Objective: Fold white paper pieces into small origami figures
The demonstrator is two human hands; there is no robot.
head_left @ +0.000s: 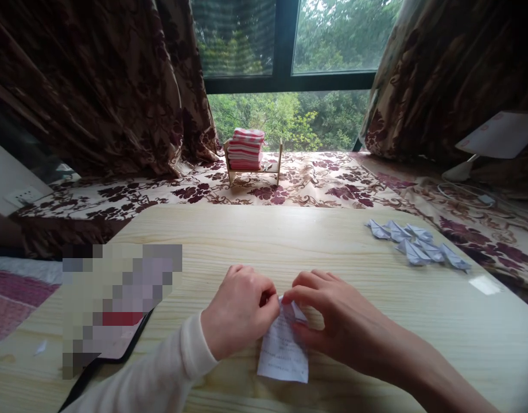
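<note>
A strip of white printed paper (pixel 284 355) lies in front of me, its far end folded over at one corner. My left hand (pixel 245 301) is closed, thumb against curled fingers, pinching the paper's far left corner. From the other side my right hand (pixel 328 312) holds the folded corner, with its index finger at the top and its thumb on the paper's right edge. The near end of the strip lies flat, with lines of print on it. Part of the fold is hidden behind my fingers.
Several small folded paper shapes (pixel 414 252) sit at the table's (pixel 229 229) far right. A phone-like dark-edged object (pixel 137 338), mostly pixelated, is at left. Beyond the table are a small rack of folded pink-striped cloths (pixel 245 150) and a lamp (pixel 499 135).
</note>
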